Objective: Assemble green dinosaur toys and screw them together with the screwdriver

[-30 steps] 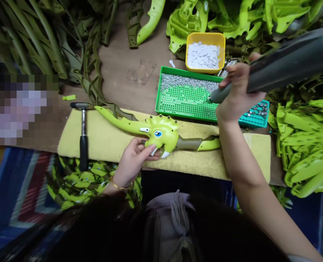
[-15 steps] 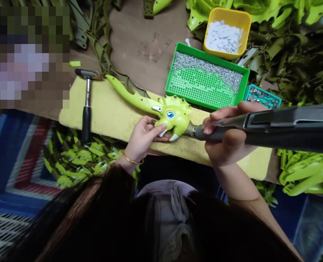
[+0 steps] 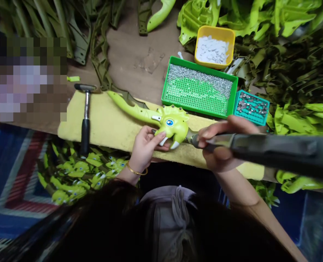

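Observation:
My left hand (image 3: 142, 148) grips the lower front of a lime-green plastic dinosaur-head toy (image 3: 180, 125), thumb on top near its mouth. The toy has a blue eye, white horns and a long curved tail-like part reaching up and left. It lies on a yellow pad (image 3: 106, 133). Wrapped around a dark power screwdriver (image 3: 276, 151), my right hand (image 3: 215, 163) points it leftward. The screwdriver's tip end meets the right side of the toy; the exact contact is hidden. Dark green plastic shows behind the toy's curved part.
A hammer (image 3: 85, 127) rests on the pad's left. Beyond the pad stand a green tray (image 3: 196, 109) of screws, a yellow bin (image 3: 215, 65) of white pieces and a teal tray (image 3: 251, 116) of small metal parts. Green toy parts (image 3: 79, 171) fill a crate below left.
The whole scene sits lower and slightly left in view as the camera tilts. The screwdriver's body has swung lower on the right; its tip stays at the toy. Both hands keep their holds.

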Demonstrator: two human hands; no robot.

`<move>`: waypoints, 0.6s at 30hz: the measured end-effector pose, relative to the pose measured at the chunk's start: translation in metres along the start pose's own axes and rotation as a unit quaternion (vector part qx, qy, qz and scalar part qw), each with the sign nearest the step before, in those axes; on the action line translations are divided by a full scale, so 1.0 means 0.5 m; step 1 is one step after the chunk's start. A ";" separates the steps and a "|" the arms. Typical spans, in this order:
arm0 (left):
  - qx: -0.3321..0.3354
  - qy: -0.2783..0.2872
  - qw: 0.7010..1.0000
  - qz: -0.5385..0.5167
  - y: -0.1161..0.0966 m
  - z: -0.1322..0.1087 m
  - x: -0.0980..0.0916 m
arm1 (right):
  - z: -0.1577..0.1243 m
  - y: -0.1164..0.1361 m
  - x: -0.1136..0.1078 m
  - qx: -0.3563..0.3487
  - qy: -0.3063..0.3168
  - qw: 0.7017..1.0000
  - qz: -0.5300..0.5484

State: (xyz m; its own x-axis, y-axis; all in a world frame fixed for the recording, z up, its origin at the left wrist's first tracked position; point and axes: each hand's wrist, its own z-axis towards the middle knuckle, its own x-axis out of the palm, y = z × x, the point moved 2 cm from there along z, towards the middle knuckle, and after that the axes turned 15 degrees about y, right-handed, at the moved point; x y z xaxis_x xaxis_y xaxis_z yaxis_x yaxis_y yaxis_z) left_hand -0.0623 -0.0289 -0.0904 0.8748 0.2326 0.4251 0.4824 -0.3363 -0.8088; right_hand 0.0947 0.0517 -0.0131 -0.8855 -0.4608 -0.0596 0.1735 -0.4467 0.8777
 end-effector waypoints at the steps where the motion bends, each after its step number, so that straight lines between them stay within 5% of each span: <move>1: -0.002 0.004 1.000 0.000 0.003 0.002 0.002 | 0.027 -0.003 -0.003 -0.045 -0.054 0.998 -0.001; 3: 0.000 0.010 1.000 0.003 0.011 0.007 0.006 | 0.085 -0.030 -0.017 -0.122 -0.177 0.977 -0.010; 5: 0.002 0.017 1.000 0.007 0.018 0.012 0.009 | 0.136 -0.080 -0.040 -0.124 -0.243 0.961 -0.046; 7: -0.002 0.024 1.000 0.011 0.023 0.015 0.009 | 0.171 -0.140 -0.068 -0.039 -0.213 0.972 -0.090; 10: -0.011 0.028 0.999 0.014 0.025 0.017 0.008 | 0.187 -0.218 -0.099 0.114 -0.087 0.985 -0.093; 12: -0.015 0.028 0.999 0.015 0.024 0.017 0.007 | 0.183 -0.248 -0.107 0.137 -0.060 0.985 -0.089; 18: -0.025 0.030 0.999 0.022 0.023 0.017 0.006 | 0.175 -0.262 -0.084 0.046 -0.204 0.972 -0.105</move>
State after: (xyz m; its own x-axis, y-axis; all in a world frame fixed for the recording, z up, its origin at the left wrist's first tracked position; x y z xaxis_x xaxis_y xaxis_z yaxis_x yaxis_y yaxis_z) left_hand -0.0543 -0.0244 -0.1017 0.8952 0.1631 0.4148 0.4446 -0.3909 -0.8059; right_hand 0.0715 0.1964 -0.0840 -0.9978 -0.0147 -0.0652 -0.0530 -0.4187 0.9066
